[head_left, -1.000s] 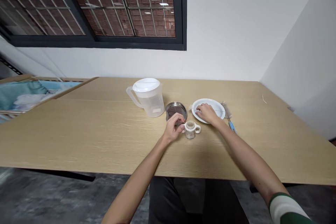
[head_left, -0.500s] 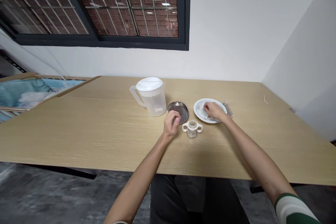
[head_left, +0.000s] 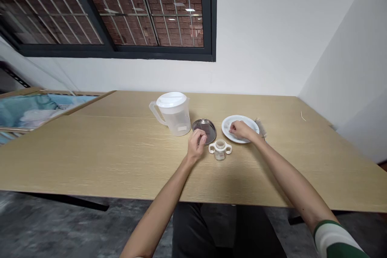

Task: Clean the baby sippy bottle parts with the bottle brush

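Observation:
My left hand (head_left: 196, 144) is loosely curled at the near left edge of a round shiny metal tray (head_left: 211, 130), with nothing visible in its fingers. My right hand (head_left: 241, 129) is over a white plate (head_left: 226, 127). Its fingers are pinched together, and whatever they hold is too small or hidden to make out. Between the hands, nearer to me, a small clear bottle (head_left: 220, 152) with two white side handles stands upright with its top uncovered. A grey bristly thing, perhaps a brush (head_left: 261, 127), lies at the plate's right edge, partly behind my right wrist.
A translucent pitcher (head_left: 177, 120) with a white lid stands behind and left of the metal tray. The wooden table (head_left: 105, 153) runs up to the wall. A thin pale strip (head_left: 303, 116) lies far right. A crib (head_left: 39, 109) with blue bedding adjoins the left end.
My right hand has shifted slightly leftward over the plate. The left hand stays curled beside the tray. The whole view has tilted up a little.

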`<act>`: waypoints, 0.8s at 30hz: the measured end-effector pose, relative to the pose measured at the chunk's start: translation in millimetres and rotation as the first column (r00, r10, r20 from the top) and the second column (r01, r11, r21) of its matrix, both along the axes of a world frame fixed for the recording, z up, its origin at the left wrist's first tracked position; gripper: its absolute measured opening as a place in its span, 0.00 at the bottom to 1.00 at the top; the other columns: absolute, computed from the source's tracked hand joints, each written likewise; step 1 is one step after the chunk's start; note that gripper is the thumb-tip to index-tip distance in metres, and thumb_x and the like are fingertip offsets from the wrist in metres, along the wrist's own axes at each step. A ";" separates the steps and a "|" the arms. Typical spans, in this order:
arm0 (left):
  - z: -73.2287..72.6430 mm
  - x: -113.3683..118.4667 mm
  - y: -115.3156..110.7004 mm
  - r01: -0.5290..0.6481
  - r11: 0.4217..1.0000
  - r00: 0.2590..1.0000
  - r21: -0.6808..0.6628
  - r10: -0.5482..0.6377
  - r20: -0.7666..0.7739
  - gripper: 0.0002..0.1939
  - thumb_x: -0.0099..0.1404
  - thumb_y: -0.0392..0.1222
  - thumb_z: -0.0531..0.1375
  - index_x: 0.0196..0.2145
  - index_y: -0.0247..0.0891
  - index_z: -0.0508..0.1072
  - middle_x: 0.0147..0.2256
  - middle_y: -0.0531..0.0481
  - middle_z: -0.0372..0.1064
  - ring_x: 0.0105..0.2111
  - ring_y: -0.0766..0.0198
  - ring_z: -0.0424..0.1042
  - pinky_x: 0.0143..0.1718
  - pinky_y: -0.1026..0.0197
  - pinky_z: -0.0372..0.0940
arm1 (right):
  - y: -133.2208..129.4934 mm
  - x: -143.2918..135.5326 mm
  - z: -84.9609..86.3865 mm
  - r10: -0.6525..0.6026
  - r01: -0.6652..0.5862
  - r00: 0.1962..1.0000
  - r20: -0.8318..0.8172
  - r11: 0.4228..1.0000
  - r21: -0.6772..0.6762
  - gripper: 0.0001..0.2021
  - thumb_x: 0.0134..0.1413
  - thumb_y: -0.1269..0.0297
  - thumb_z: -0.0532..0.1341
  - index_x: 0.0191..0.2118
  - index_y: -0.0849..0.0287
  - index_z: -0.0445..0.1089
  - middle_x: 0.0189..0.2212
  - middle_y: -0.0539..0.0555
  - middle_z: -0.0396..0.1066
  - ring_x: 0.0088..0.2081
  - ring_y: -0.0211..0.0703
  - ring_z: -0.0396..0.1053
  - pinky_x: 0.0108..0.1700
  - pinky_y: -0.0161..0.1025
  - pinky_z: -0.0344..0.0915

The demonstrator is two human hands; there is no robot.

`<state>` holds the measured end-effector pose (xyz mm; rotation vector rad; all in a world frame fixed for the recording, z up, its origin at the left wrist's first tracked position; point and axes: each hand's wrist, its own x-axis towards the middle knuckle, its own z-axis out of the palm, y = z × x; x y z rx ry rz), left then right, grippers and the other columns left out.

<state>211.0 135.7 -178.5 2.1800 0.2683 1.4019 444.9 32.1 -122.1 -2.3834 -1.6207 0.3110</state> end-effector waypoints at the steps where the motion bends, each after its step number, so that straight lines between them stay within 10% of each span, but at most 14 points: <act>1: -0.1 -0.1 0.3 0.001 1.000 1.000 0.000 -0.001 0.001 0.19 0.75 0.51 0.48 0.31 0.39 0.67 0.30 0.48 0.66 0.33 0.59 0.66 0.37 0.55 0.61 | 2.3 -2.3 -1.2 -0.014 0.014 1.000 0.011 1.000 -0.006 0.06 0.60 0.66 0.60 0.36 0.60 0.75 0.31 0.53 0.75 0.29 0.38 0.66 0.31 0.34 0.52; 7: -0.2 -0.2 0.9 -0.007 1.000 1.000 0.004 0.007 0.001 0.18 0.75 0.51 0.48 0.31 0.39 0.67 0.30 0.47 0.67 0.33 0.59 0.67 0.37 0.55 0.61 | 11.1 -11.8 -0.6 -0.086 0.085 0.989 0.120 0.996 0.016 0.09 0.60 0.63 0.61 0.37 0.64 0.76 0.38 0.63 0.77 0.36 0.45 0.71 0.34 0.36 0.54; 14: -2.1 0.3 0.8 -0.028 0.999 0.999 -0.029 0.027 -0.027 0.18 0.74 0.53 0.49 0.32 0.39 0.66 0.30 0.47 0.67 0.33 0.59 0.67 0.38 0.55 0.62 | -15.1 24.6 44.2 -0.243 0.197 0.955 0.170 0.949 0.247 0.18 0.69 0.61 0.48 0.42 0.61 0.74 0.42 0.63 0.77 0.40 0.46 0.72 0.38 0.37 0.56; 19: 1.6 -1.8 1.0 0.127 0.990 0.958 -0.057 -0.137 -0.253 0.24 0.60 0.61 0.64 0.43 0.38 0.69 0.36 0.46 0.70 0.34 0.58 0.68 0.37 0.56 0.65 | -48.0 73.0 50.9 -0.448 0.374 0.891 -0.068 0.642 0.670 0.22 0.67 0.54 0.52 0.22 0.58 0.63 0.20 0.52 0.65 0.26 0.38 0.60 0.32 0.37 0.52; 24: 8.2 -1.4 -3.2 0.187 0.982 0.845 -0.013 -0.167 -0.509 0.35 0.45 0.63 0.74 0.45 0.40 0.73 0.41 0.46 0.73 0.38 0.54 0.73 0.39 0.54 0.67 | -73.1 104.9 19.6 -0.579 0.543 0.770 -0.268 0.375 0.751 0.23 0.63 0.58 0.53 0.18 0.54 0.48 0.16 0.45 0.41 0.22 0.34 0.47 0.29 0.39 0.46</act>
